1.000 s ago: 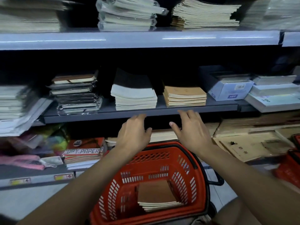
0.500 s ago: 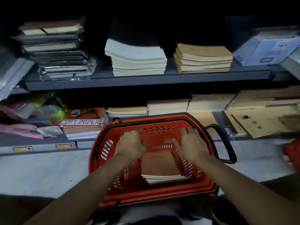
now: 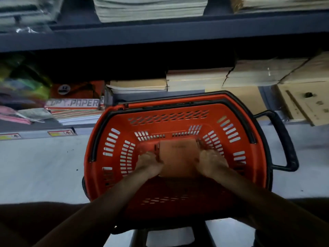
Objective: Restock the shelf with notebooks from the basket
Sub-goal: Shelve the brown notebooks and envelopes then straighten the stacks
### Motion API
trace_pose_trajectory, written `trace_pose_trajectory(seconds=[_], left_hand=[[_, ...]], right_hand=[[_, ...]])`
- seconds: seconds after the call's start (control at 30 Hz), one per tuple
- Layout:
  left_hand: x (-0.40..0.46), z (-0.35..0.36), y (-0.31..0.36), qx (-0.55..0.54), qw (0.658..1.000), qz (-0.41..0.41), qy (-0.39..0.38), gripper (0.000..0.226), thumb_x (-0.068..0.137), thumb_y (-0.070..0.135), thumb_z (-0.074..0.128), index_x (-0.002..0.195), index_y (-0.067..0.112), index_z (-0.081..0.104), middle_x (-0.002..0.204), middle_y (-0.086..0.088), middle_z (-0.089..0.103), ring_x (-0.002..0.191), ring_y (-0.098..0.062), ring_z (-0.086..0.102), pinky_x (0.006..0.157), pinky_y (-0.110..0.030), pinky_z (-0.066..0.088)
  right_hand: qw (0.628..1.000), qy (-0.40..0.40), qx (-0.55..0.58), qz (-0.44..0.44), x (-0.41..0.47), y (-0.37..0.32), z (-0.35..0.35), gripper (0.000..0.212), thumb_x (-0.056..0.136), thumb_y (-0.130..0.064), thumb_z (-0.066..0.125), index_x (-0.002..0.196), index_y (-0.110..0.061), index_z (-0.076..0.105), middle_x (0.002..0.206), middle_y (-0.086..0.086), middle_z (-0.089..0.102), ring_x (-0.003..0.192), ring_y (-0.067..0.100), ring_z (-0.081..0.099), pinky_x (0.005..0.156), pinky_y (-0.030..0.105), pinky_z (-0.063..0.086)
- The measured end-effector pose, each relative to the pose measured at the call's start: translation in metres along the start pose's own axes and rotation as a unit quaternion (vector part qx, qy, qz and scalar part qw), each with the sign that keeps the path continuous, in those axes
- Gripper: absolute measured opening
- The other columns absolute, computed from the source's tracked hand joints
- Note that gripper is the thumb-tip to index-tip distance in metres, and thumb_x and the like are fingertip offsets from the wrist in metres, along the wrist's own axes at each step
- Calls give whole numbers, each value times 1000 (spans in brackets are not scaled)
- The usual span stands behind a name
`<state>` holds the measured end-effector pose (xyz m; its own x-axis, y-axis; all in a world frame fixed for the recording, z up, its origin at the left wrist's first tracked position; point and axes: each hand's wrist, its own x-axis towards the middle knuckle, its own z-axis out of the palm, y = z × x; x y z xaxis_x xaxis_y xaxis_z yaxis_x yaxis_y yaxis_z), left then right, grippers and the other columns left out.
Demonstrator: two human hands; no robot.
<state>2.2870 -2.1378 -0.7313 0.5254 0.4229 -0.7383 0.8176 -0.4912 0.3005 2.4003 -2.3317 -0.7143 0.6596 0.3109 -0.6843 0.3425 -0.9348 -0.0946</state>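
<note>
Down at the far left, we can make out only a blur of coloured packets (image 3: 21,82) on the lower shelf (image 3: 35,133), too smeared to identify. Just right of them sits a red ream labelled COPY PAPER (image 3: 74,102), its first letter partly lost to blur. Above, the upper shelf (image 3: 160,34) cuts off its stacks at the frame's top edge, so we see only their lower pages.

Our left hand (image 3: 150,162) reaches deep into the red basket (image 3: 99,139), fingers curled around the left edge of the brown notebooks (image 3: 178,157); the fingertips are hidden under the stack. The notebooks lie flat on the basket floor, slightly toward its far wall, and we cannot count how many there are. Our right hand (image 3: 211,162) mirrors the left, wrapped around the right edge, thumb on top near the cover. Both forearms run up from the bottom corners, converging on the stack, and are dark with shadow.

Behind the basket, tan notebook stacks (image 3: 195,81) rest on the lower shelf. The black basket handle (image 3: 284,139) juts out at right. Farther right, brown envelopes (image 3: 306,102) are cut off by the frame edge.
</note>
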Motion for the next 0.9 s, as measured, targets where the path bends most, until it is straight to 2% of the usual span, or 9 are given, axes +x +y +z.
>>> trace_pose_trajectory(seconds=[0.07, 0.13, 0.17, 0.27, 0.37, 0.57, 0.73, 0.83, 0.9], left_hand=[[5, 4, 0, -42, 998, -41, -26, 39, 82, 46, 73, 109, 18, 75, 120, -5, 72, 107, -22, 69, 95, -32, 56], [6, 5, 3, -128, 988, -80, -26, 14, 79, 26, 82, 82, 21, 70, 96, -2, 76, 85, -16, 71, 77, -28, 59], [7, 5, 5, -170, 981, -94, -28, 16, 78, 17, 83, 78, 21, 67, 88, -1, 75, 78, -14, 70, 70, -26, 58], [3, 2, 15, -286, 946, -116, -101, 16, 89, 2, 68, 81, 16, 71, 83, -4, 73, 74, -15, 66, 68, -26, 54], [-2, -8, 24, -320, 923, -121, -176, 27, 95, -5, 52, 83, 13, 69, 92, -10, 71, 86, -21, 63, 77, -29, 51], [-29, -30, 38, -415, 851, -92, -309, 42, 90, -20, 37, 105, 2, 68, 101, -15, 73, 93, -28, 70, 74, -39, 64], [-63, -49, 43, -444, 838, -77, -308, 44, 95, -18, 35, 117, 7, 63, 117, -14, 70, 102, -31, 68, 67, -37, 64], [-77, -54, 44, -454, 843, -72, -280, 51, 95, -16, 36, 133, 10, 58, 131, -14, 66, 111, -31, 65, 67, -35, 62], [-90, -59, 47, -459, 851, -65, -249, 52, 94, -16, 36, 133, 11, 58, 131, -13, 66, 108, -29, 65, 62, -32, 61]], right_hand=[[999, -41, 5, 2, 6, 1, 7, 39, 99, -45, 56, 118, -13, 69, 120, 12, 70, 110, 28, 67, 92, 35, 55], [997, -71, 19, 10, 10, 2, 11, 43, 98, -44, 56, 123, -11, 67, 124, 16, 69, 112, 31, 67, 97, 38, 54], [997, -78, 27, 13, 12, 3, 12, 45, 98, -43, 56, 127, -9, 64, 126, 17, 69, 113, 31, 67, 99, 38, 54], [995, -88, 43, 17, 13, 3, 9, 46, 98, -43, 57, 130, -10, 63, 126, 16, 69, 111, 30, 67, 98, 38, 54], [994, -90, 58, 12, 8, 2, 6, 50, 97, -42, 58, 137, -14, 58, 128, 15, 68, 114, 30, 66, 97, 36, 52], [992, -94, 77, 27, -8, 1, -4, 52, 96, -47, 52, 135, -15, 63, 136, 16, 64, 123, 31, 63, 99, 35, 51], [981, -86, 164, 64, -25, 3, -23, 57, 95, -48, 47, 146, -21, 54, 142, 13, 60, 127, 30, 59, 104, 38, 47], [947, -58, 301, 95, -39, 6, -34, 31, 97, -30, 58, 124, -16, 67, 115, 6, 70, 99, 20, 66, 83, 30, 50], [929, -17, 353, 108, -47, 9, -38, 21, 94, -22, 63, 110, -10, 70, 105, 7, 73, 93, 22, 68, 80, 30, 53]])
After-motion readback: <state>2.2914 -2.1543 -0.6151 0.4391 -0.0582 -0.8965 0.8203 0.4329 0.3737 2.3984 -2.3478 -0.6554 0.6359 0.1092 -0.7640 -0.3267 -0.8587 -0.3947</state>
